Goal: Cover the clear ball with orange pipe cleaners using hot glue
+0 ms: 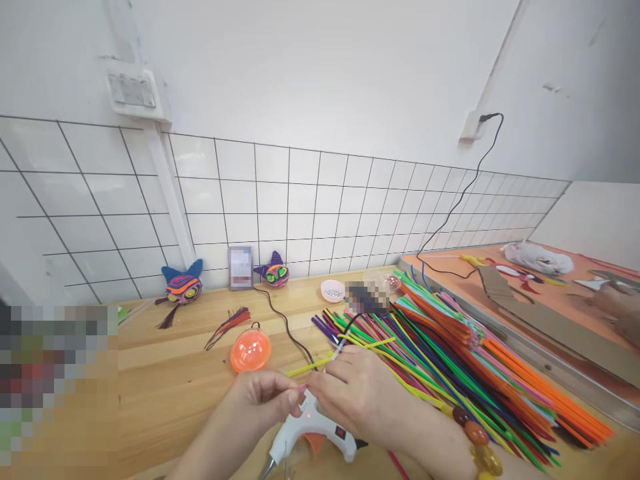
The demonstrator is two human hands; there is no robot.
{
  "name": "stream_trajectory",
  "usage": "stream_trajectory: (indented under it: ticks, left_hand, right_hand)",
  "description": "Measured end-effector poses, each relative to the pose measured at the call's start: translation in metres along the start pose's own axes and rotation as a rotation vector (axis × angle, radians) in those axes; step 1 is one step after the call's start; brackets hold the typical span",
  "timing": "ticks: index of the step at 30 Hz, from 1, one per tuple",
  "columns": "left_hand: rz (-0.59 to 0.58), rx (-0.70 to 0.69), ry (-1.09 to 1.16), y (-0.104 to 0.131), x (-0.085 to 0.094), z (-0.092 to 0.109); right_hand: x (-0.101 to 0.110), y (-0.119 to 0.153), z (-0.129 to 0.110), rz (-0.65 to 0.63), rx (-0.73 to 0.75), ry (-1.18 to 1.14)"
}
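Note:
My left hand [263, 403] is closed in a pinch, thumb against forefinger. Its fingertips meet those of my right hand [353, 387], which is also closed with curled fingers. A small pinkish bit shows between them, too small to name. A yellow pipe cleaner [310, 367] runs behind the fingers; whether it is held or lies on the table, I cannot tell. Just below both hands lies a white hot glue gun [307, 421] with an orange trigger and a lit red dot. Beyond my left hand sits a shiny orange ball [251, 349] with a dark loop on top.
Bundles of coloured pipe cleaners [450, 360] spread across the right side. Along the wall stand two yarn-wrapped figures [183, 285], a small framed screen [241, 268] and a pink bowl [333, 291]. Another person's hand [613, 303] is at the orange table with cardboard [545, 317].

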State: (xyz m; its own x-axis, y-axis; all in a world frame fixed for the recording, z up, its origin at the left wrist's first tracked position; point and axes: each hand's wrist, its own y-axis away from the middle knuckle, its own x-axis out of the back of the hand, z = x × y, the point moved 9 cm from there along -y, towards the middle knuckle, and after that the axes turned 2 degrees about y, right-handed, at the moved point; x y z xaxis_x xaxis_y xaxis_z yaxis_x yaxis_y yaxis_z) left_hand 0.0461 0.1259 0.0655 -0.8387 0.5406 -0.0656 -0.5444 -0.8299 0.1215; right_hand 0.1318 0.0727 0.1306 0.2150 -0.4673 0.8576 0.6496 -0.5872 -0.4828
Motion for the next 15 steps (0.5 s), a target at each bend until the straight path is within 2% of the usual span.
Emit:
stream_trajectory:
  ticks: [6, 12, 15]
  left_hand:
    - [0.027, 0.009, 0.035, 0.001, 0.002, 0.002]
    - [0.110, -0.016, 0.008, 0.001, 0.012, 0.004]
    - [0.144, -0.033, -0.017, 0.000, 0.018, 0.005]
  right_hand:
    - [-0.010, 0.002, 0.011, -0.055, -0.263, -0.246]
    - [-0.008, 0.002, 0.020, 0.093, -0.467, -0.489]
    - [-0.011, 0.002, 0.023, 0.124, -0.538, -0.549]
